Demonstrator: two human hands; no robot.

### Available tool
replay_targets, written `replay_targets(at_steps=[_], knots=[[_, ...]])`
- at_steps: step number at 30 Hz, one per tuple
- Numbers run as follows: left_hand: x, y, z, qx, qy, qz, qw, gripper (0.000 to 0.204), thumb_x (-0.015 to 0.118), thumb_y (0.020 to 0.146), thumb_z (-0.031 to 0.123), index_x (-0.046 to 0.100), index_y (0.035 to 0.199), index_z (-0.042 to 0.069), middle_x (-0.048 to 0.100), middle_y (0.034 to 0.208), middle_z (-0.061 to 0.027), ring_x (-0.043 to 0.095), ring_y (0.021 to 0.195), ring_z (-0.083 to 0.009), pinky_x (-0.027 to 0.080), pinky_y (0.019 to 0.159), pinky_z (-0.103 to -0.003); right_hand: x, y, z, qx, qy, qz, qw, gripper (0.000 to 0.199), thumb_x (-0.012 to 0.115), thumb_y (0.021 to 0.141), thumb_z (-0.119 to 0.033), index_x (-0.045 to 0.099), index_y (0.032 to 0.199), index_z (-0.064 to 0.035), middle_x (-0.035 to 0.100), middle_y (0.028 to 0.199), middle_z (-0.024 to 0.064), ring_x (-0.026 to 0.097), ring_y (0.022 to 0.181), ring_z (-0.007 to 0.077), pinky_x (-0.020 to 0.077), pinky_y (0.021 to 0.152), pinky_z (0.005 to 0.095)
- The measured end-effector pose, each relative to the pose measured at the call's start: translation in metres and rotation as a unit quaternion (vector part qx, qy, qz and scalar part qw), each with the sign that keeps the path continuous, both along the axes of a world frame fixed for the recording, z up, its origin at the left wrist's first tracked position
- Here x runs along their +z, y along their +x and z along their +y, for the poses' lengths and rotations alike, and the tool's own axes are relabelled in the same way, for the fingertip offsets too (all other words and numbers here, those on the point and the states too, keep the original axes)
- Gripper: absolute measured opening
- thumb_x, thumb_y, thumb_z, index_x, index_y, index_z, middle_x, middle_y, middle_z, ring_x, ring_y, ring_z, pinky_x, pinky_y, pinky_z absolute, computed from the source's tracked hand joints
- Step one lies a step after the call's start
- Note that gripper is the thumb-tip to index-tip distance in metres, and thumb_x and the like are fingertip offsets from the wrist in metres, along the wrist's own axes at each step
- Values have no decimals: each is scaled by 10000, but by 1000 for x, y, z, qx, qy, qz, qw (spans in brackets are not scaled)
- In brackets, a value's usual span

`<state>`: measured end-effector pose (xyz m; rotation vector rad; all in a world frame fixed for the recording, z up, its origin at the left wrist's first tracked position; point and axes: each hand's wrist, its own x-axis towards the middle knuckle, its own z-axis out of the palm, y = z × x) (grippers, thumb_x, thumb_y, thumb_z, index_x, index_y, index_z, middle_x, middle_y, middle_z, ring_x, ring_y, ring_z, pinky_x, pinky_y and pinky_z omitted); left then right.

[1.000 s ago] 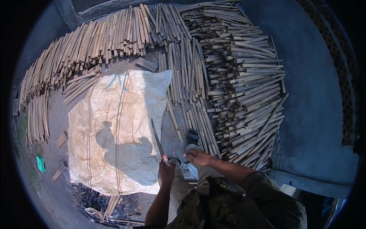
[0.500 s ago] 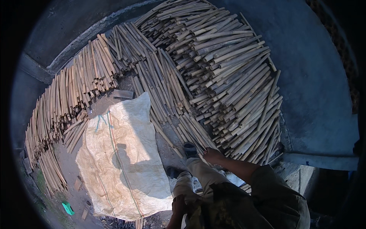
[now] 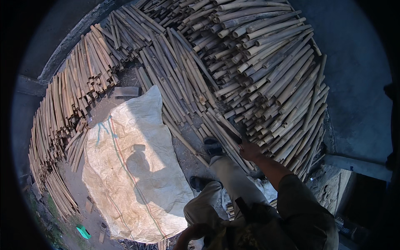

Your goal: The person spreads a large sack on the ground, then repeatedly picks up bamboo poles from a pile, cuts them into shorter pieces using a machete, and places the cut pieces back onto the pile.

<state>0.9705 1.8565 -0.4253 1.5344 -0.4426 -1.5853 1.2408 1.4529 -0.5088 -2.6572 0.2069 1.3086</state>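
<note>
Apparently, right hand (image 3: 248, 151) (closed) round knife (image 3: 230, 131).

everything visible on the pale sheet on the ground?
The off-white sheet looks like woven plastic: wrinkled, stained tan, with coloured lengthwise stripes and blue marks near its upper-left corner. It lies spread, irregular-edged, on the ground; bamboo pieces show at its lower edge. A person's shadow falls across it, and its right side is shaded. Whether the left foot touches it is unclear.
</note>
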Motion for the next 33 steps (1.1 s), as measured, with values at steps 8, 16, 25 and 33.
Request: replay_targets(at_steps=[8,16,25,33], knots=[[-243,189,15,273,135,-227,925,231,716,965,194,644,1150,75,708,735,-86,694,710,-153,536,654,-311,-173,-5,-18,81,8,-112,990,594,565,995,-292,384,1518,-78,662,1224,140,595,1199,322,460,1016,469],[-302,339,10,384,95,-202,896,305,606,1013,179,602,1243,-21,682,878,-60,650,827,-143,519,789,-284,-275,-30,-45,78,34,-192,978,539,541,996,-260,417,1490,-84,641,1260,130,584,1236,308,424,1051,472],[-270,340,32,409,94,-181,890,346,593,1044,261,606,1217,-38,691,933,-117,656,813,-168,560,766,-317,-136,-3,-26,-82,76,-409,905,530,647,945,-328,534,1359,-17,565,1244,218,595,1157,388,511,945,467],[-293,291,-3,437,100,-61,892,419,601,1040,377,606,1238,8,706,957,-110,683,798,-174,545,741,-308,-30,121,-147,-384,-122,-587,702,665,701,931,-348,459,1397,60,569,1224,258,624,1084,420,531,873,487]])
